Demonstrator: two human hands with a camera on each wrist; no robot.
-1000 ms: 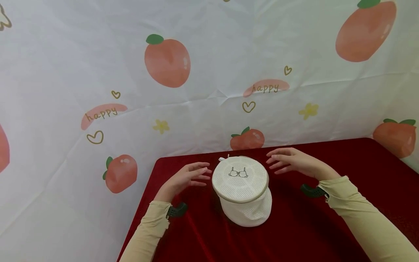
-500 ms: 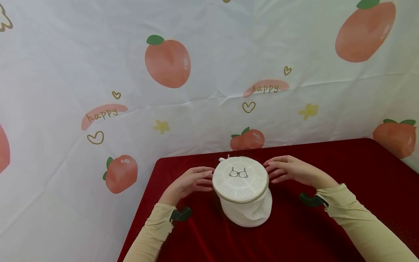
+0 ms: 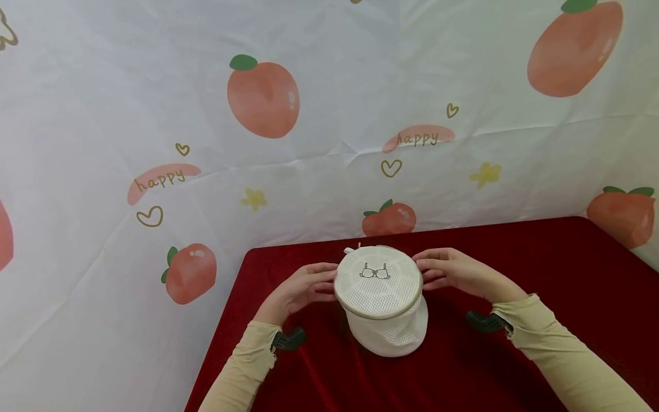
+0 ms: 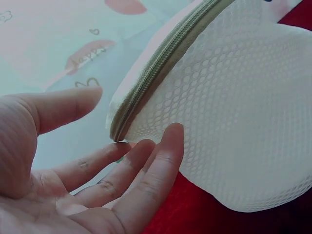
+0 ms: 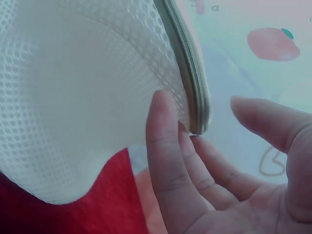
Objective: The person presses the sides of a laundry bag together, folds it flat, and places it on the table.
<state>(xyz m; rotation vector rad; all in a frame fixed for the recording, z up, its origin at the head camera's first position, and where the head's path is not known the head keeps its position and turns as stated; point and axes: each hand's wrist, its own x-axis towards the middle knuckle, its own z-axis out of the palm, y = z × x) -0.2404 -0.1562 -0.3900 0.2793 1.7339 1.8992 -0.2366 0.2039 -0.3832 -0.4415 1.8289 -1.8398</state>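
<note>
The bag [image 3: 386,335] stands at lower centre of the head frame, between your left hand [image 3: 300,292] and right hand [image 3: 460,274]; both grips are spread beside its rim [image 4: 151,73], contact unclear.

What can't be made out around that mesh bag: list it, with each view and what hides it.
Head view: far wall and inside of the mesh bag, hidden by its lid.
Head view: some finger ends of the left grip, behind the bag.
Left wrist view: rest of the zipper, cut off by the top edge.
Right wrist view: part of the right grip, cut off by the edges.
</note>
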